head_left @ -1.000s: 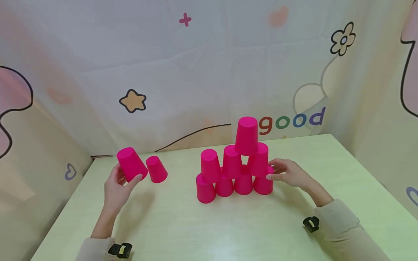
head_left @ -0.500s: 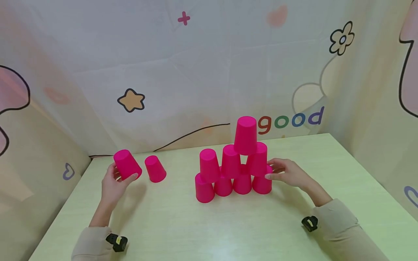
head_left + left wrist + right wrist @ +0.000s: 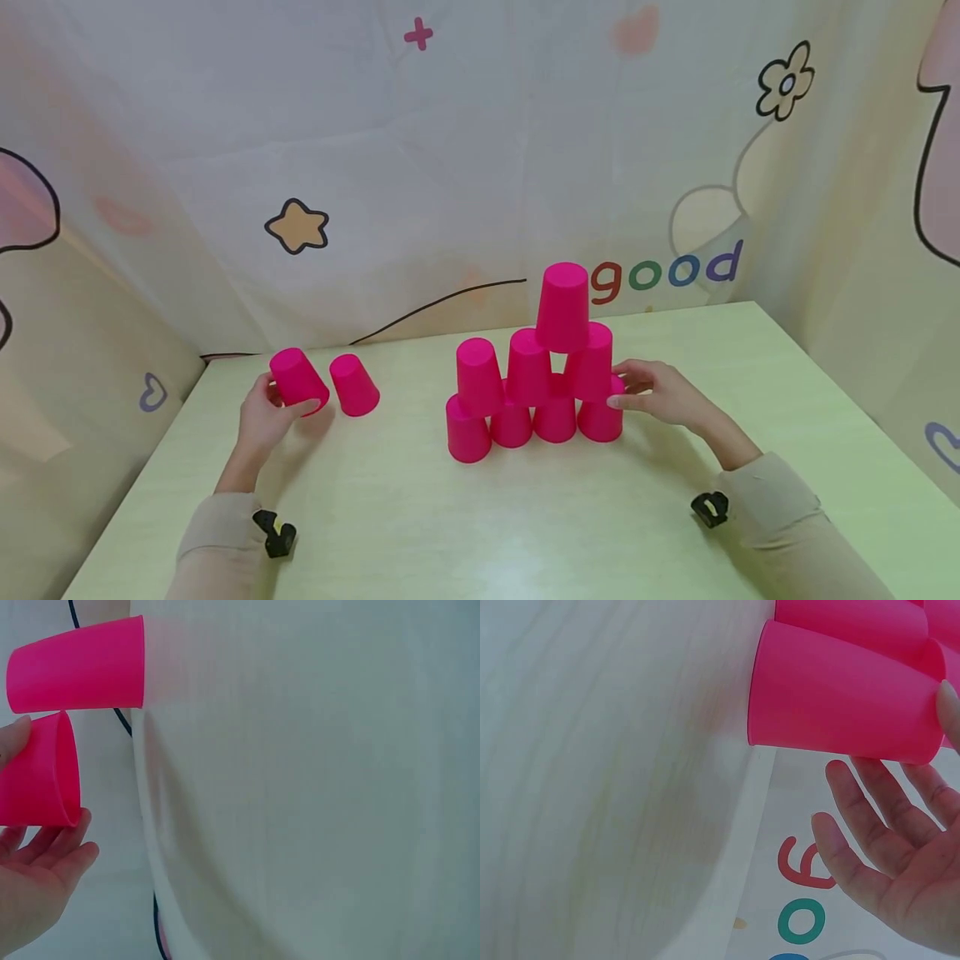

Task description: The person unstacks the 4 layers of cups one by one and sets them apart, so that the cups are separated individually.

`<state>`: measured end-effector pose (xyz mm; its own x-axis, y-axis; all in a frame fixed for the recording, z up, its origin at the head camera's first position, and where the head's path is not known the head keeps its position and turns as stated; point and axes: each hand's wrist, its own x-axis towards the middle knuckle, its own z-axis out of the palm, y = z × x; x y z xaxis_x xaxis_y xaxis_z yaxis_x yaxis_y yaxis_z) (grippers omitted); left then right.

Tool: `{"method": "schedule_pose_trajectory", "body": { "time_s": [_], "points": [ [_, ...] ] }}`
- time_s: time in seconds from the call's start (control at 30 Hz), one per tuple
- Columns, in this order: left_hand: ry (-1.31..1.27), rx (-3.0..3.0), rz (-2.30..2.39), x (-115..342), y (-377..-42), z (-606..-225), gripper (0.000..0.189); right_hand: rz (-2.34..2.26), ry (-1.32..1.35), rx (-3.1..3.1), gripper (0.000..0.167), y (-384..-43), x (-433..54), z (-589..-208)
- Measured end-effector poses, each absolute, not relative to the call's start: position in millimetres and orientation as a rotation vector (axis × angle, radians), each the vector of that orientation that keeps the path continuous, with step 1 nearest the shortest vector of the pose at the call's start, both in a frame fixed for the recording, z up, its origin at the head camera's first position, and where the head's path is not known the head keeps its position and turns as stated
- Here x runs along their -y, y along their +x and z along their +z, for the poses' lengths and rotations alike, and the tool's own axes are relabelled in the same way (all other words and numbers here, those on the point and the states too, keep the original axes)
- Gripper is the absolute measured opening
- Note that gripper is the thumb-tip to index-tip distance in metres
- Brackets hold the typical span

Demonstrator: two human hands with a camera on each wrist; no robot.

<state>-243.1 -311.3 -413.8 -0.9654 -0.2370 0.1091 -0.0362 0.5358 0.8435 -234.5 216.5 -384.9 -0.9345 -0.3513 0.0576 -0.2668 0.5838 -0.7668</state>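
My left hand (image 3: pixel 264 417) holds an upside-down pink cup (image 3: pixel 298 379) tilted above the table, thumb on one side and fingers on the other. Close on its right, a second pink cup (image 3: pixel 354 385) stands mouth down; the left wrist view shows this standing cup (image 3: pixel 79 666) beside the held cup (image 3: pixel 37 776). At the right, my right hand (image 3: pixel 671 397) rests its thumb and fingertips lightly about the rightmost bottom cup (image 3: pixel 600 421) of a stack. In the right wrist view its fingers (image 3: pixel 862 810) reach out loosely along that cup (image 3: pixel 844 694).
Pink cups rise in stepped rows: several at the bottom, three above, and one top cup (image 3: pixel 562 308) over the right-hand pair. The pale table (image 3: pixel 480 525) ends at a printed cloth backdrop (image 3: pixel 420 192). A dark wrist device (image 3: pixel 277 535) sits on the left sleeve.
My left hand first shifts slightly left and down with its cup, then comes back a little right, lower and nearer the standing cup. The right hand and the stack keep their places.
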Motion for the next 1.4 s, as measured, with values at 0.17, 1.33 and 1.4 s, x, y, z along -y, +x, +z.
{"method": "schedule_pose_trajectory", "body": {
  "time_s": [0.17,1.33,1.4],
  "points": [
    [0.277,2.639,-1.426,323,-254,-427,0.084,-1.274,-0.516,-2.709,0.045,-236,-218,-385],
    [0.213,2.766,-1.42,316,-241,-406,0.078,-1.271,-0.553,-2.691,0.044,-234,-218,-382],
    [0.205,2.757,-1.399,314,-239,-401,0.079,-1.269,-0.55,-2.694,0.044,-234,-218,-382]
  ]
}}
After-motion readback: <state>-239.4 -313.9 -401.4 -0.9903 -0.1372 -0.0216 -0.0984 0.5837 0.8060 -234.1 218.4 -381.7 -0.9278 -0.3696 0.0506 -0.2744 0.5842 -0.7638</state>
